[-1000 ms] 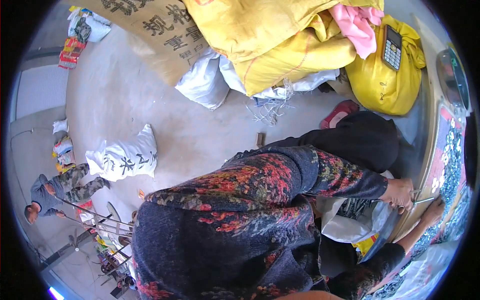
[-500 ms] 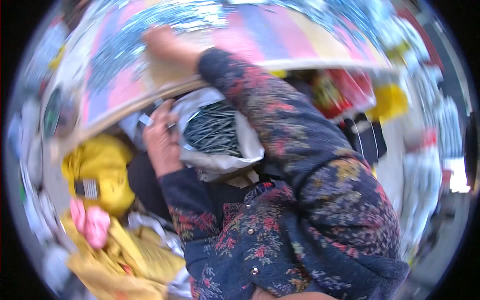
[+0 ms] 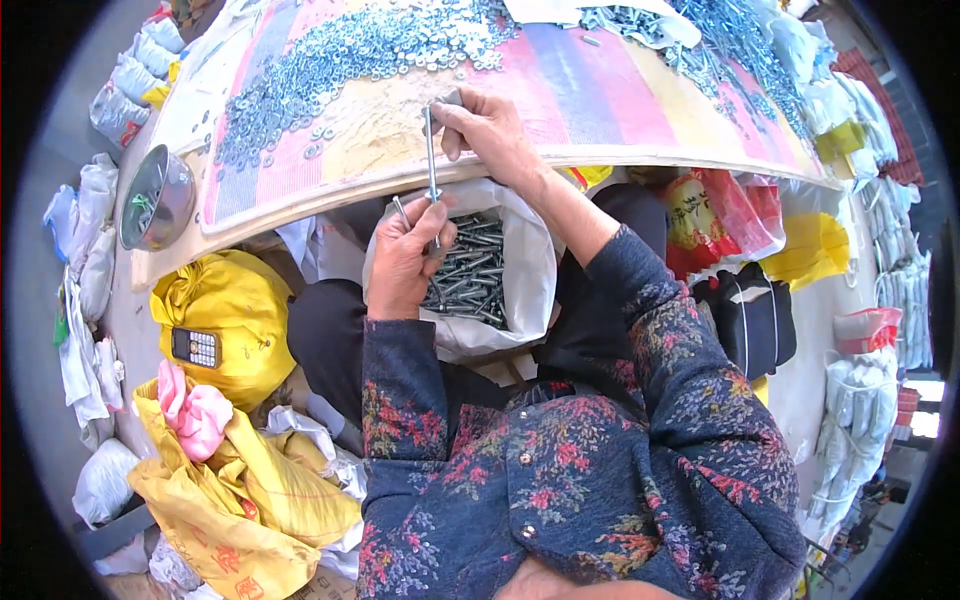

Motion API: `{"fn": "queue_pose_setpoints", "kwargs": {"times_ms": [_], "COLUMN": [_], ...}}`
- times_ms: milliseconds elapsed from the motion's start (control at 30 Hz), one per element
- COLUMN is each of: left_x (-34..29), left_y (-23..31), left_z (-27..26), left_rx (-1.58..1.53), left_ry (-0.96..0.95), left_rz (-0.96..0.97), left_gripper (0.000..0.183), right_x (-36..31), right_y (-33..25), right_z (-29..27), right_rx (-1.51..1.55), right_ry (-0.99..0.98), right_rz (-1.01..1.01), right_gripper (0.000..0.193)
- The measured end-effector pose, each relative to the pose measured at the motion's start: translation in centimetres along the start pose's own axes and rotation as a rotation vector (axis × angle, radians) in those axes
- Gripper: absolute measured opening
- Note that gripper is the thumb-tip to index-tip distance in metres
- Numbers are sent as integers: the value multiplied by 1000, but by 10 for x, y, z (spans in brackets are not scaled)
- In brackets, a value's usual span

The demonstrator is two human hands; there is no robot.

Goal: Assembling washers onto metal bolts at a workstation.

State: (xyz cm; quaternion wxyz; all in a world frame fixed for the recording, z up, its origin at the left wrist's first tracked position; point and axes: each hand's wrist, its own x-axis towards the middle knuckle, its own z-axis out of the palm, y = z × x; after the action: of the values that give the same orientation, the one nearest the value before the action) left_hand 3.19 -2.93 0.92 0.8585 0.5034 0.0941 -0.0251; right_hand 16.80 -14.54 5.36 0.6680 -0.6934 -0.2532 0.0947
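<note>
Bowl (image 3: 176, 220), left of the left hand (image 3: 405, 265). Washers (image 3: 350, 58) on the tabletop (image 3: 640, 130), beyond it. Left hand, grasping the lower part of 1 long bolt (image 3: 431, 155). Sack (image 3: 537, 260) of screws (image 3: 470, 278), just right of it. Right hand (image 3: 487, 130), farther forward, pinching the bolt's upper end.

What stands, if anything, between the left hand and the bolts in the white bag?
Nothing visible: the left hand appears at the left side of the open white bag, whose bolts lie uncovered.
</note>
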Motion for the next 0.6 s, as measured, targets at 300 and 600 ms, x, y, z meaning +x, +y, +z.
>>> {"fn": "queue_pose_setpoints", "kwargs": {"times_ms": [300,600], "left_x": [8,14], "left_y": [-14,-16], "left_z": [6,7], "left_rx": [-190,-68], "left_ry": [59,152], "left_rz": [-60,-43], "left_gripper": [16,12], "right_x": [-3,103], "right_y": [-9,75], "right_z": [-15,-131], "right_rx": [-442,-1106], "right_ry": [-68,231], "right_rz": [-246,-308], "right_gripper": [14,26]}}
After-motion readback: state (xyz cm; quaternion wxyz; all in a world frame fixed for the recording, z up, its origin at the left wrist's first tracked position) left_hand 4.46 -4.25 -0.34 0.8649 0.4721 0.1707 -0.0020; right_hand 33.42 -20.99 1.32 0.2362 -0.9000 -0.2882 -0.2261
